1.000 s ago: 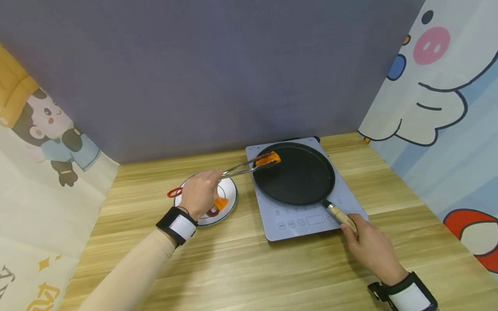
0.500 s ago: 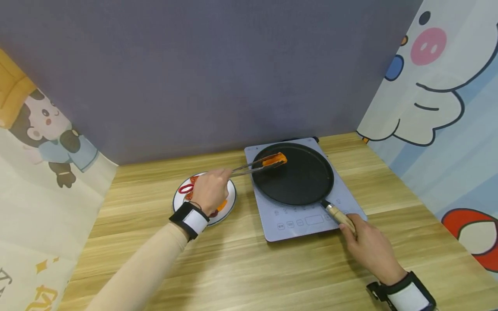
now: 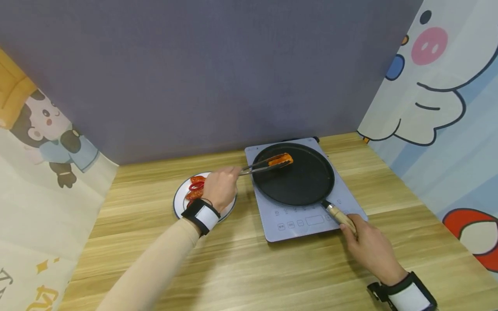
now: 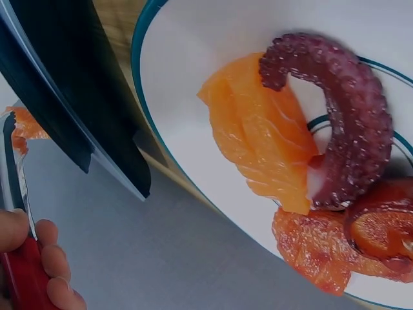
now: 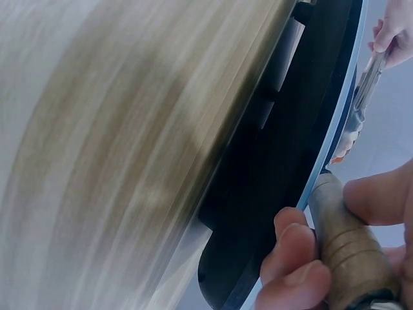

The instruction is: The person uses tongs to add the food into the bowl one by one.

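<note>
My left hand (image 3: 221,186) grips metal tongs (image 3: 253,168) with red handles, seen at the lower left of the left wrist view. Between the tong tips is an orange, reddish-glazed piece of food (image 3: 282,160), held over the left part of the black frying pan (image 3: 299,181). Fingers of my right hand (image 3: 371,246) curl round the pan's wooden handle (image 5: 352,245). Below my left hand lies a white plate (image 3: 180,196) with a blue-green rim. On it are a salmon slice (image 4: 258,132), an octopus tentacle (image 4: 361,123) and reddish glazed pieces (image 4: 316,248).
The pan rests on a pale induction cooker (image 3: 280,229) with touch controls along its front. Both cooker and plate stand on a wooden table (image 3: 241,268). A grey panel (image 3: 233,77) closes off the back, with cartoon-printed sheets (image 3: 463,142) at the sides.
My left hand has moved right, carrying the tongs and the food piece further over the pan. More of the plate's left side shows now. My right hand stays on the pan handle.
</note>
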{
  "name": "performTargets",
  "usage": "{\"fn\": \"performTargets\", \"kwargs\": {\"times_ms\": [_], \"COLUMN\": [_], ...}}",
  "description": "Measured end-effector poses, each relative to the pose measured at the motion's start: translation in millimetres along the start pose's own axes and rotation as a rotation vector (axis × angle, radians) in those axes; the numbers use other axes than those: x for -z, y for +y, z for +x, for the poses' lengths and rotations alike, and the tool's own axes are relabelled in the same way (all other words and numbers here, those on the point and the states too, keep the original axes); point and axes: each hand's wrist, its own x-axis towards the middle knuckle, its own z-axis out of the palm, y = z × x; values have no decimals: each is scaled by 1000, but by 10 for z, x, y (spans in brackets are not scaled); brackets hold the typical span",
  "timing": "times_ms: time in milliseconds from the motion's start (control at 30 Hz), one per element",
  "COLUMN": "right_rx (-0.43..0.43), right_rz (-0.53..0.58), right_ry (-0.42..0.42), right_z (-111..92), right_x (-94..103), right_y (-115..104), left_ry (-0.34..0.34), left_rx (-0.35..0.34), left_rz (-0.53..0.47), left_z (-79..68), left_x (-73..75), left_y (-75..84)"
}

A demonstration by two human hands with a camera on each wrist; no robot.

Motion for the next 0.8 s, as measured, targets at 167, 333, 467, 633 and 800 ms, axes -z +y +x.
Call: {"fn": "performTargets", "kwargs": {"times_ms": [167,333,467,633,800], "right_rx": [1,5,0,-10,-7], "right_rz": [-1,-2,-1,1,-1], "right_ry": [7,13,10,2,8], "right_z": [2,4,2,-2,-6], "right_x": [4,6,4,3,-3], "right_y": [-4,-5,-2,7,7], "left_ry": [-1,-23,-33,-58,-96], "left_rx": [-11,-11,-14,-6,-8], "left_rz": [8,12,37,75,96], "left_z": [42,89,135,210,274], "left_x": [-49,-69,-77,-96,-118], "left_y": [27,74,113,153,187]}}
